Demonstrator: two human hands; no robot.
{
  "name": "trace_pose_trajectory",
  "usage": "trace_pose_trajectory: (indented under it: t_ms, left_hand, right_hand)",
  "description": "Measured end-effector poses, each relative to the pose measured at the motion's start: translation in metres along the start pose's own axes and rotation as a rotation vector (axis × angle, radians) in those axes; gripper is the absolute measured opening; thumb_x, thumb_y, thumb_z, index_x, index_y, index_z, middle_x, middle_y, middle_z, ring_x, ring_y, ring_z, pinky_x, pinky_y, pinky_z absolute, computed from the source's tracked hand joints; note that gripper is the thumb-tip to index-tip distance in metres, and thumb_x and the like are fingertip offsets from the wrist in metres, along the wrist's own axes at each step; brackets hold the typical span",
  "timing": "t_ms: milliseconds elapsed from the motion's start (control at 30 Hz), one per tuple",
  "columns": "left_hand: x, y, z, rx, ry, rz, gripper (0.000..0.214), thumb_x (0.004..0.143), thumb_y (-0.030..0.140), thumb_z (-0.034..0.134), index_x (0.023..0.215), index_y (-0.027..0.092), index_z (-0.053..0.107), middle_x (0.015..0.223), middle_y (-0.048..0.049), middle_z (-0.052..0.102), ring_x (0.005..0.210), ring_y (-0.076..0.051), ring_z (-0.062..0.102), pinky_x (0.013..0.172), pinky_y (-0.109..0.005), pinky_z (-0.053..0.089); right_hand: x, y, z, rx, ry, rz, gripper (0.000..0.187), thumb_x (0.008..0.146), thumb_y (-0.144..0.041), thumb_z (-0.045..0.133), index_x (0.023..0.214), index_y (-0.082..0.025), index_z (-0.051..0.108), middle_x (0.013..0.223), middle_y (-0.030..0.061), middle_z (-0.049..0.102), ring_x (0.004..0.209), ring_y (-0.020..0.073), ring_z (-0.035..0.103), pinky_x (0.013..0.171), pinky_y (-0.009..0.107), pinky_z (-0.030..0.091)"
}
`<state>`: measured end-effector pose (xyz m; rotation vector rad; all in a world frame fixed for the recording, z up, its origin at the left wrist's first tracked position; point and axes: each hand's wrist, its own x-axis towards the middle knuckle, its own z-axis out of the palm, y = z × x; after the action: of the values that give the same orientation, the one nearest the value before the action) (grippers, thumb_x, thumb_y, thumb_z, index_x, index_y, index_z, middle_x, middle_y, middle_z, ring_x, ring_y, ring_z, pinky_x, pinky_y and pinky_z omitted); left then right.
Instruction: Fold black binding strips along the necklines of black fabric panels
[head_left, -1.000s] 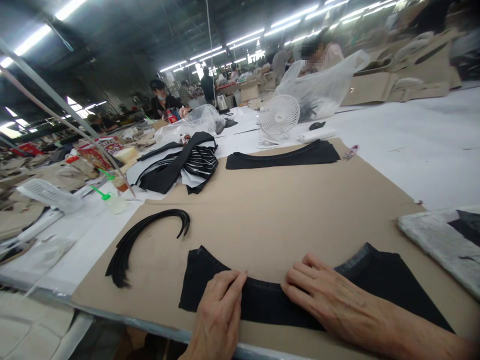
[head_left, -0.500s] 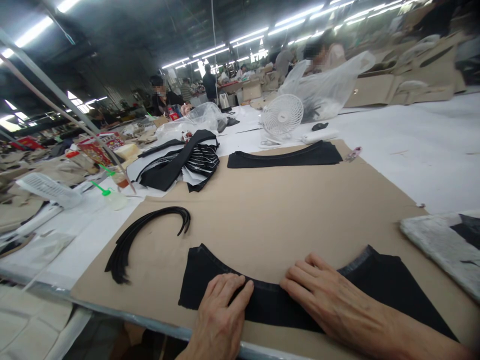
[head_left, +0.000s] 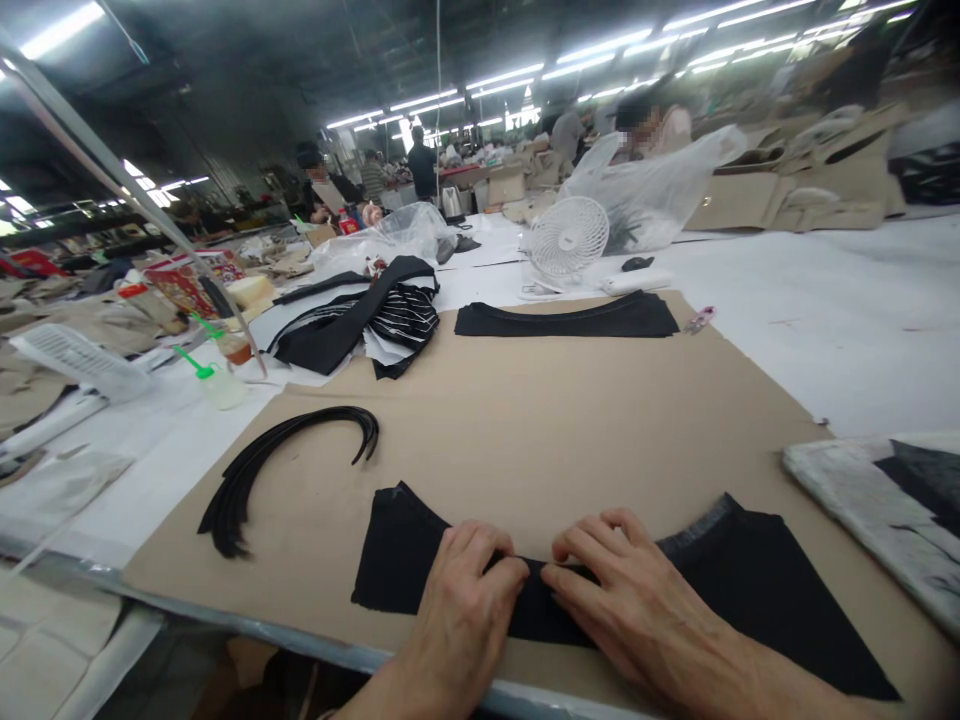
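Note:
A black fabric piece [head_left: 772, 590] with a concave upper edge lies flat near the front of the brown sheet [head_left: 525, 420]. Along that curved edge runs a greyish band, visible to the right of my hands. My left hand [head_left: 469, 590] bends its fingers over the edge near the middle, thumb and fingertips closed on it. Close beside it, my right hand [head_left: 607, 570] pinches the same edge, fingers curled and thumb underneath. Only a short stretch of the edge shows between the two hands; the fingers cover the rest there.
Curved black strips [head_left: 262, 450] lie left on the sheet. Stacked black pieces [head_left: 562, 316] lie at its far side, near a white fan [head_left: 568, 240]. Striped black pieces [head_left: 360, 320] are heaped at back left. A pale slab [head_left: 832, 480] sits right; green-tipped bottles [head_left: 221, 385] stand left.
My left hand has slid right along the curved edge, and my right hand has shifted slightly left, so they are closer together. The camera view has tilted a little.

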<state>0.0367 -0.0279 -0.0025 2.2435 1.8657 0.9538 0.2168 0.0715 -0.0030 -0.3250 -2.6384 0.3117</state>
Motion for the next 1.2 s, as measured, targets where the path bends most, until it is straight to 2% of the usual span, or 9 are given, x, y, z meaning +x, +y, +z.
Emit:
trace_pose_trajectory:
  t_ms: [167,267,433,567,700,833,933,1100,1200]
  left_hand:
    - [0.010,-0.001,0.004,0.020,-0.083,0.048,0.019,0.090,0.007,0.046,0.086,0.017,0.062,0.091,-0.0044,0.057,0.087,-0.019,0.050,0.078,-0.036,0.041]
    - [0.014,0.001,0.002,0.068,-0.151,0.070,0.019,0.089,0.006,0.046,0.085,0.017,0.060,0.091,-0.0041,0.057,0.087,-0.020,0.049,0.079,-0.037,0.040]
    - [0.020,0.004,0.000,0.197,-0.196,0.140,0.019,0.091,0.006,0.043,0.085,0.016,0.058,0.092,-0.0049,0.056,0.088,-0.020,0.049,0.082,-0.038,0.039]
    - [0.024,0.006,0.000,0.386,-0.262,0.278,0.015,0.091,0.007,0.045,0.085,0.016,0.055,0.092,-0.0044,0.056,0.088,-0.020,0.050,0.086,-0.038,0.039]
    - [0.027,0.010,0.000,0.539,-0.347,0.346,0.013,0.089,0.005,0.046,0.088,0.015,0.055,0.092,-0.0046,0.055,0.090,-0.021,0.050,0.090,-0.039,0.038]
    - [0.026,0.011,0.003,0.612,-0.343,0.394,0.016,0.088,0.004,0.043,0.092,0.014,0.055,0.095,-0.0067,0.054,0.096,-0.023,0.050,0.095,-0.040,0.035]
    - [0.025,0.007,0.007,0.613,-0.328,0.374,0.020,0.086,0.001,0.041,0.093,0.014,0.055,0.095,-0.0065,0.054,0.096,-0.023,0.050,0.097,-0.041,0.034]
    - [0.028,0.003,0.005,0.397,-0.344,0.189,0.020,0.080,0.001,0.042,0.086,0.017,0.053,0.094,-0.0073,0.054,0.089,-0.024,0.049,0.089,-0.045,0.038]
    - [0.033,0.004,-0.001,0.275,-0.334,0.085,0.020,0.082,0.002,0.040,0.085,0.017,0.052,0.092,-0.0070,0.054,0.088,-0.024,0.048,0.086,-0.046,0.038]
  right_hand:
    - [-0.018,-0.001,0.003,-0.093,-0.033,-0.042,0.029,0.092,-0.007,0.037,0.106,-0.019,0.059,0.094,0.0055,0.058,0.090,0.0203,0.049,0.093,0.044,0.028]
    - [-0.022,-0.001,0.005,-0.114,-0.049,-0.030,0.029,0.092,-0.007,0.036,0.109,-0.018,0.058,0.093,0.0051,0.058,0.087,0.0199,0.049,0.093,0.044,0.030]
    - [-0.027,-0.002,0.008,-0.161,-0.033,-0.047,0.030,0.092,-0.007,0.038,0.114,-0.014,0.057,0.092,0.0070,0.059,0.088,0.0217,0.049,0.093,0.046,0.031]
    - [-0.030,-0.002,0.009,-0.161,-0.032,-0.066,0.029,0.091,-0.006,0.039,0.113,-0.012,0.058,0.091,0.0071,0.059,0.086,0.0219,0.048,0.092,0.046,0.031]
    - [-0.029,-0.002,0.010,-0.134,-0.025,-0.074,0.026,0.091,-0.006,0.040,0.107,-0.013,0.059,0.088,0.0057,0.059,0.084,0.0212,0.048,0.089,0.044,0.032]
    - [-0.028,-0.002,0.010,-0.121,-0.007,-0.071,0.024,0.091,-0.006,0.040,0.102,-0.014,0.060,0.086,0.0052,0.058,0.083,0.0206,0.049,0.088,0.043,0.033]
    - [-0.028,-0.002,0.010,-0.117,-0.018,-0.077,0.023,0.091,-0.006,0.041,0.102,-0.014,0.060,0.086,0.0051,0.058,0.082,0.0203,0.049,0.087,0.042,0.034]
    - [-0.027,-0.002,0.007,-0.119,-0.011,-0.092,0.023,0.091,-0.006,0.042,0.104,-0.013,0.060,0.088,0.0055,0.059,0.083,0.0205,0.046,0.088,0.042,0.032]
    - [-0.026,-0.003,0.005,-0.108,-0.027,-0.092,0.023,0.091,-0.006,0.042,0.104,-0.012,0.059,0.087,0.0048,0.058,0.082,0.0200,0.046,0.088,0.041,0.031]
